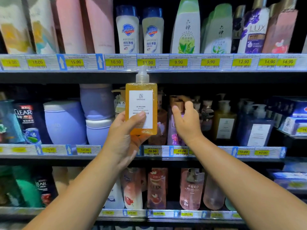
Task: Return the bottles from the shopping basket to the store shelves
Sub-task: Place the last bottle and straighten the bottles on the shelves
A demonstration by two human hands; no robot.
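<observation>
- At the front of the middle shelf (pixel 207 151): orange bottle (pixel 141 110), upright, pump on top, label outward, held in the air before the row.
- Left hand (pixel 123 138): thumb across label, fingers curled behind lower half; gripped low, so probably prone to tipping or slipping if loosened.
- Right hand (pixel 186 120): fingers spread, holding nothing, close to purple bottle (pixel 176 135); contact impossible to tell.
- Risk: crowded row, no clear gap visible; pushing in likely to topple purple bottle or pink bottle (pixel 159 130) behind.
- Risk: pump level with upper shelf edge (pixel 182 62); may catch if raised.
- Nearby: amber bottle (pixel 224 123) with similar label to the right, lavender tubs (pixel 64 123) to the left.
- Basket: not in view.
</observation>
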